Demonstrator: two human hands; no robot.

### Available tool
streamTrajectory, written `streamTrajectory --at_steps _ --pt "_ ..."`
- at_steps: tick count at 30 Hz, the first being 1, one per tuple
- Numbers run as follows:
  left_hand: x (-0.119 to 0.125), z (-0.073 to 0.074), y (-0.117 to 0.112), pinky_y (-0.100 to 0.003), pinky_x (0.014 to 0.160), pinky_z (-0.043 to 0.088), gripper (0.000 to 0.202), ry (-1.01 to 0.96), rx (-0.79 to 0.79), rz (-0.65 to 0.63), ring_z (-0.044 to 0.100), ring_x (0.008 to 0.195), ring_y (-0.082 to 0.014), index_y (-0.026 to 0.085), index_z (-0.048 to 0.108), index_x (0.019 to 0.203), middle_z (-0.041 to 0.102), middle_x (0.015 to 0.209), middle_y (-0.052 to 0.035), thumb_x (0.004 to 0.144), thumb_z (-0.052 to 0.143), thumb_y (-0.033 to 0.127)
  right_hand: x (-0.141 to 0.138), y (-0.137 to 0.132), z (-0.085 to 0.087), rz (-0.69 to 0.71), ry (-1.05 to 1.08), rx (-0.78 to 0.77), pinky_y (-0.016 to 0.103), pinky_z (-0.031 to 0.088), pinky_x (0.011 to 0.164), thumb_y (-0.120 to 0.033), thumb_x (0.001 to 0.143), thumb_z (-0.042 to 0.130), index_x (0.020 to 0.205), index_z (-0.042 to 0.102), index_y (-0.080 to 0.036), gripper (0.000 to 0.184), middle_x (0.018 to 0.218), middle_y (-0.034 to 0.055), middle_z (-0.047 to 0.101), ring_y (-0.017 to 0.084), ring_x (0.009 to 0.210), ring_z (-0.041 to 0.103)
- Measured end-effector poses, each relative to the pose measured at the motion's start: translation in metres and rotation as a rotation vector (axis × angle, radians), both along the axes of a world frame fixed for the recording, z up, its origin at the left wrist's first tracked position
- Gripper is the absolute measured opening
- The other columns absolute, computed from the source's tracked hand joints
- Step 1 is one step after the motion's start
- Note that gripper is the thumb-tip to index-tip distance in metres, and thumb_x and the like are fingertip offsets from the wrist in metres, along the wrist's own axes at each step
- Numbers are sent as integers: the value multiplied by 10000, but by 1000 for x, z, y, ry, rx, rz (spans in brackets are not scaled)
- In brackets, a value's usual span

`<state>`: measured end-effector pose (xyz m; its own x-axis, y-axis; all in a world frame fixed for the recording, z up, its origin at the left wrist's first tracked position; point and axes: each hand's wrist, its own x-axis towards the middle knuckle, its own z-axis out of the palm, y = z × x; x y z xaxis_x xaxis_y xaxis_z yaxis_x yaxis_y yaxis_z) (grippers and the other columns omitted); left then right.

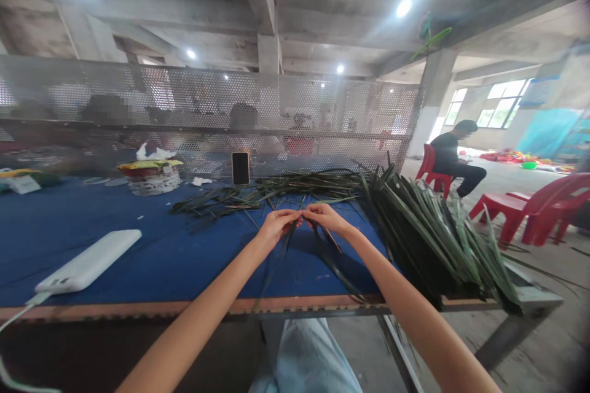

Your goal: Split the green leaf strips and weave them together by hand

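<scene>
Across the far edge of the worktop [184, 306], a perforated metal screen [207, 95] is standing, while a blue cloth [115, 227] is covering the top. Beyond the right corner, a seated person [456, 159] is using a red plastic chair [431, 169] near red plastic stools [530, 209]. A large pile of long green leaves [428, 239] is lying along the right edge, overhanging the near right corner, and a looser spread of leaves [299, 187] is stretching along the far side. Toward the far left, a woven basket [150, 177] is sitting, and a phone [240, 168] is standing upright near the far edge. A white power bank [87, 261] is lying near the left edge. At mid-worktop, the left hand [275, 226] and right hand [325, 217] are meeting almost fingertip to fingertip, each grip closed on a thin leaf strip [295, 234], though the exact hold is small and hard to see. Keeping both pinches this close looks like the steadiest way to control the narrow strip.
</scene>
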<state>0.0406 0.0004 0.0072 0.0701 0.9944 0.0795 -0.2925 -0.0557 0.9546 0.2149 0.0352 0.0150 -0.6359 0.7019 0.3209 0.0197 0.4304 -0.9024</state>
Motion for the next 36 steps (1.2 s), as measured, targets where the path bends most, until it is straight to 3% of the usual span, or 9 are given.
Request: streamTrajectory --at_steps 5,15,21,29,36 --pt "2 1 2 -245 644 493 236 -52 16 106 616 571 -125 118 717 629 680 590 -40 474 868 211 -2 2 -1 21 16 6 221 397 528 -577 751 633 706 555 -164 423 614 -12 584 96 546 508" --pt "5 4 0 -228 597 485 258 -72 25 148 594 528 -109 120 718 624 673 567 -29 452 876 231 -3 4 -2 -8 22 67 230 415 551 -548 763 639 705 546 -168 396 608 -7 597 105 550 525" --pt "5 6 -1 -235 631 499 203 -81 4 151 606 554 -112 122 716 645 682 600 -27 509 853 186 -2 4 -2 1 30 51 233 427 556 -542 764 639 711 544 -175 383 618 -7 606 110 561 538" --pt "-3 6 1 -226 623 501 146 11 -98 53 607 543 -103 122 715 724 694 653 -38 617 800 173 -4 0 -2 17 3 8 236 449 562 -572 746 640 726 562 -168 412 641 8 617 119 590 568" --pt "-2 9 0 -221 624 515 176 -36 -114 116 626 563 -107 120 713 702 698 658 -32 554 808 115 -3 1 -4 1 -12 12 243 444 575 -557 748 641 705 566 -164 402 632 18 634 122 587 576"
